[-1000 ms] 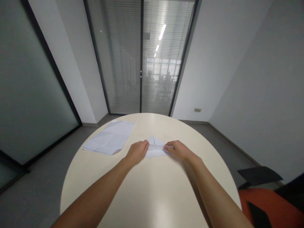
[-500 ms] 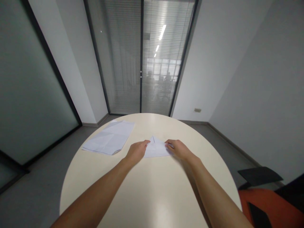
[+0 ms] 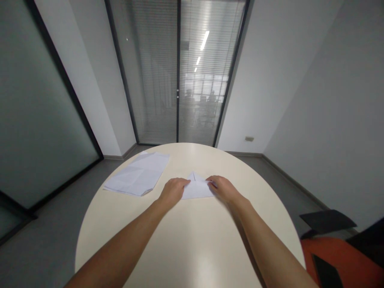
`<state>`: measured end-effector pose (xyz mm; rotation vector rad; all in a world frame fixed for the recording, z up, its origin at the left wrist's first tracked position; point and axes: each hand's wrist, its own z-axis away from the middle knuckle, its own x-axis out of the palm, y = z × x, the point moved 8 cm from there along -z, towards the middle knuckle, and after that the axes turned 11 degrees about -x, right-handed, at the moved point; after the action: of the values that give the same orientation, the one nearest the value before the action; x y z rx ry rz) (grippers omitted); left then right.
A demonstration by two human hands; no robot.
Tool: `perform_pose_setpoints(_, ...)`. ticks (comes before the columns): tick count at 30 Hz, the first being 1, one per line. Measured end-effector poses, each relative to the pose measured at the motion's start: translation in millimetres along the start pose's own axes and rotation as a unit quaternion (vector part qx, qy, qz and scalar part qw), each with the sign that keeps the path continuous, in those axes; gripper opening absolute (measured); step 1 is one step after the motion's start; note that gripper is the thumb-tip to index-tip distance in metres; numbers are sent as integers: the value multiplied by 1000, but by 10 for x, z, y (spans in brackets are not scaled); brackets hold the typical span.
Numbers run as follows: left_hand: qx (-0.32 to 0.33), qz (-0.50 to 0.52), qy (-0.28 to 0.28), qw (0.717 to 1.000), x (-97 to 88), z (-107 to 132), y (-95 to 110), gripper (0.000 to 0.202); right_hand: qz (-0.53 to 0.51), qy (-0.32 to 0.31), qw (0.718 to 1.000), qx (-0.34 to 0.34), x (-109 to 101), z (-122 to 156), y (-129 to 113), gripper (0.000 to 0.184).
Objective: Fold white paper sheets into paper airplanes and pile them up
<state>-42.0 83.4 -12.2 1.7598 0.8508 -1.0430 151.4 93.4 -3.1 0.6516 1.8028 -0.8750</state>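
Note:
A folded sheet of white paper point(image 3: 197, 189) lies on the round cream table point(image 3: 192, 236), its pointed top facing away from me and a short dark slit running down from the tip. My left hand point(image 3: 173, 189) grips its left side, thumb on top near the slit. On the opposite side my right hand point(image 3: 223, 188) pinches the right edge between thumb and curled fingers. Both palms hide the paper's outer corners.
A stack of creased white paper sheets point(image 3: 138, 173) rests at the table's far left. To the right stands an orange chair point(image 3: 339, 256) with a black armrest point(image 3: 328, 221). Beyond the table is a glass partition with blinds point(image 3: 201, 80).
My right hand has shifted slightly left along the folded paper, toward the slit. My left thumb has edged a little inward. The paper stays in nearly the same place.

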Motion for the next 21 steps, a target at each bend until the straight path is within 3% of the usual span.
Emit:
perform_pose_setpoints(9,74,20,-7,997,88,3,33,36,0,0,1000,-2,8,-4,-36,29)
perform_pose_setpoints(18,54,-10,-22,998,5,148,211,29,33,29,998,-38,42,-36,-26,35)
perform_pose_setpoints(21,57,-29,-25,998,38,156,237,31,54,30,996,-59,71,-67,-158,39)
